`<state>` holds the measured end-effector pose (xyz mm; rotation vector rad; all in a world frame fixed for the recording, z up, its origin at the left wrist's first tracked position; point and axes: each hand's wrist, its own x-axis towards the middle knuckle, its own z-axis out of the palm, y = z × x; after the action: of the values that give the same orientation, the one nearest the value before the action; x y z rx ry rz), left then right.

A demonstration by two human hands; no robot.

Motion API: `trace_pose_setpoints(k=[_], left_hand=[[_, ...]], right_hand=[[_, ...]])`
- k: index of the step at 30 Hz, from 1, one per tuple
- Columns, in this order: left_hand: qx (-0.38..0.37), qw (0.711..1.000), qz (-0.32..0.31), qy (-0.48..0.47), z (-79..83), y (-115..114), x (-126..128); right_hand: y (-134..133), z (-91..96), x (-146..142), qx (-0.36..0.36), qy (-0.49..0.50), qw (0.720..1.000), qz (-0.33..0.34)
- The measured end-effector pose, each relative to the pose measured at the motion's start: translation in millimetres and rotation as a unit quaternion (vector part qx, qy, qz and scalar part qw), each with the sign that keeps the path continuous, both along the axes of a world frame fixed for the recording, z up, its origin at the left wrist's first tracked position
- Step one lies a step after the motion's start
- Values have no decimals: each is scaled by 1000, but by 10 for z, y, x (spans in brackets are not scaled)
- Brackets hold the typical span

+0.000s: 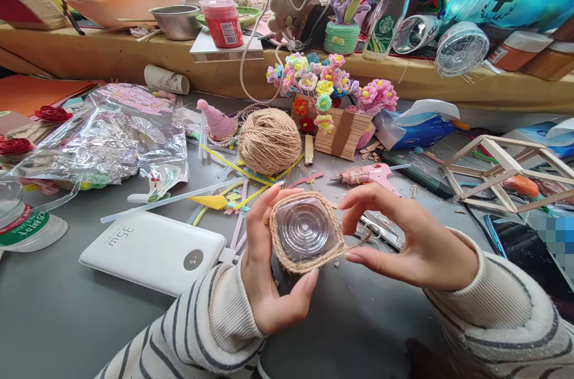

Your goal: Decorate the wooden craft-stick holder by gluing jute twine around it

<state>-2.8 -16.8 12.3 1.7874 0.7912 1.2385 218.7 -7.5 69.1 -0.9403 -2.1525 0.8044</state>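
A clear, square plastic container [305,226] with rings moulded in its base is tilted toward me in the middle of the view. Jute twine [280,256] runs round its rim, and a loose tail sticks out at the right corner. My left hand [273,271] is closed round the container's left side, thumb below and fingers behind. Close to the right edge, beside the twine tail, my right hand [394,241] has thumb and fingers apart. Whether its fingertips touch the rim, I cannot tell. Behind the container lie a ball of jute twine [269,141] and a pink glue gun [370,176].
A white power bank [155,250] lies at left, near a plastic bottle [31,223]. At right are a phone [529,253] and a wooden-stick frame [506,173]. Yarn flowers [316,80] and craft sticks [341,134] stand behind. A cluttered shelf [121,62] runs across the back.
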Motion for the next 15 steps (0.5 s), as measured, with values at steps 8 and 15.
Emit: trace_pose_setpoints(k=[8, 15], left_hand=[[6, 999, 39, -2, 55, -9, 83], [13, 999, 47, -1, 58, -13, 89]], right_hand=[[-34, 12, -41, 10, 3, 1000, 5], [-72, 58, -66, 46, -45, 997, -34]])
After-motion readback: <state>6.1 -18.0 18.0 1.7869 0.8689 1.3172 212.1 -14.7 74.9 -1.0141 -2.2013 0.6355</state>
